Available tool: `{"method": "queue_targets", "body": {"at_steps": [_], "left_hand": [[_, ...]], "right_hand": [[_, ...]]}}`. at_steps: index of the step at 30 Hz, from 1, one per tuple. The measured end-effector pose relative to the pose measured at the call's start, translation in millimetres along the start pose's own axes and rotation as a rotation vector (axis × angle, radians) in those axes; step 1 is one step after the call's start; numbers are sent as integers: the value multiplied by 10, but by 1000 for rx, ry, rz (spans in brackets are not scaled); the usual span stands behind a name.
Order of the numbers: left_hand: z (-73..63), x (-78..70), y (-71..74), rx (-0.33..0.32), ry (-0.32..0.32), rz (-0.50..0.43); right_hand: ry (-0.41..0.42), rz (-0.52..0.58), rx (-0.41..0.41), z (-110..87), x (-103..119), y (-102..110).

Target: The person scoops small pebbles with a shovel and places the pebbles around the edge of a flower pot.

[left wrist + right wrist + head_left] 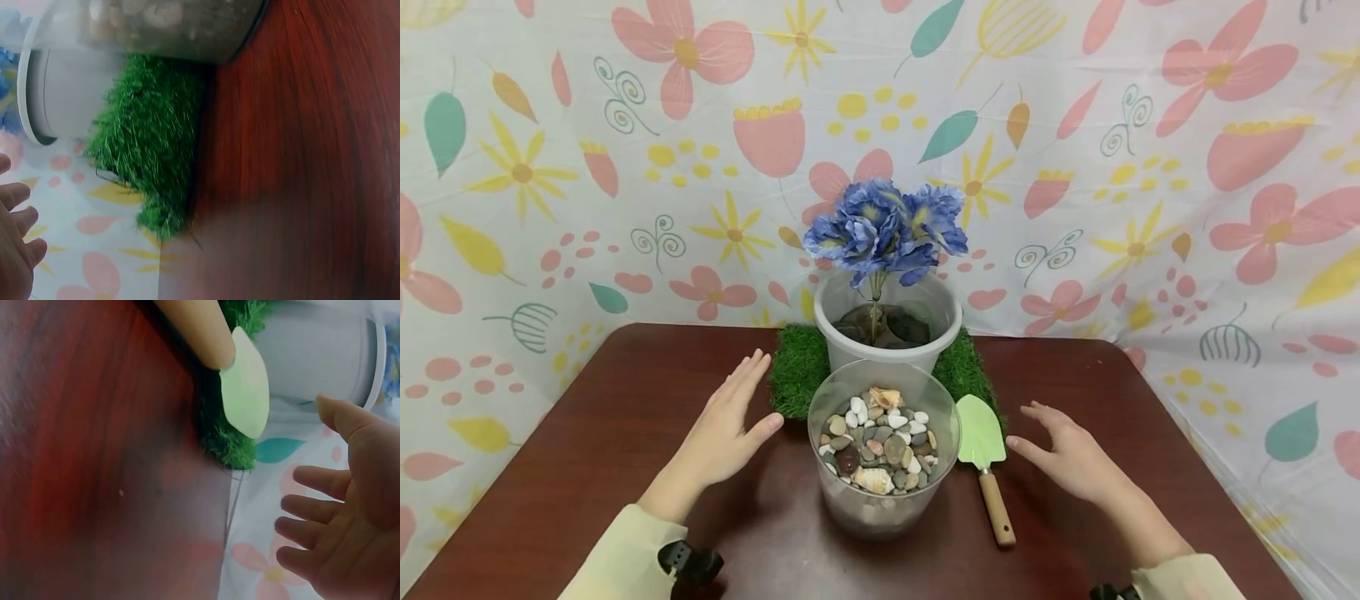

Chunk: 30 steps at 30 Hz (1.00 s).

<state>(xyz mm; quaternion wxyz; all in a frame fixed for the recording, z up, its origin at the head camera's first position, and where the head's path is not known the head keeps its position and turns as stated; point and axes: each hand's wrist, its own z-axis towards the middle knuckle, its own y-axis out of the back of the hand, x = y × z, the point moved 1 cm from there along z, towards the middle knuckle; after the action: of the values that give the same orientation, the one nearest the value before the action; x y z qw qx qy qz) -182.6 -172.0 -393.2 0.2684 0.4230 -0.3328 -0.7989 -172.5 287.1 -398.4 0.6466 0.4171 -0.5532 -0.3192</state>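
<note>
Clear round plastic pot (883, 515) of multicoloured pebbles (895, 450) stands beside a green-bladed, wooden-handled trowel (981, 437), between the left hand (722, 433) and right hand (1071, 454), both spread wide.

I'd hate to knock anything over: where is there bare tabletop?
Bare table lies between the left hand and the left edge, and between the right hand and the right edge. The middle's crowded: clear bucket, trowel, pot, grass mat.
</note>
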Motion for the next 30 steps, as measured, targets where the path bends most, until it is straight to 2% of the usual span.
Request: {"method": "queue_targets", "body": {"at_steps": [6, 11, 14, 19, 24, 27, 30], "left_hand": [[20, -80, -52, -41, -67, -113], [28, -156, -135, -46, -129, -195], [29, -208, -185, -46, -154, -231], [51, -301, -239, -59, -160, -306], [67, -384, -296, -94, -184, -369], [67, -419, -351, -100, -197, -406], [66, -440, -408, -90, -207, -455]], "right_hand": [[-16, 5, -17, -66, 42, -50], [-62, 49, 20, -81, 52, -106], [-97, 107, 60, -78, 54, -134], [-158, 196, 129, -78, 53, -181], [-206, 368, 184, -95, 27, -244], [-235, 453, 195, -103, 4, -279], [-263, 487, 192, -111, -17, -302]]}}
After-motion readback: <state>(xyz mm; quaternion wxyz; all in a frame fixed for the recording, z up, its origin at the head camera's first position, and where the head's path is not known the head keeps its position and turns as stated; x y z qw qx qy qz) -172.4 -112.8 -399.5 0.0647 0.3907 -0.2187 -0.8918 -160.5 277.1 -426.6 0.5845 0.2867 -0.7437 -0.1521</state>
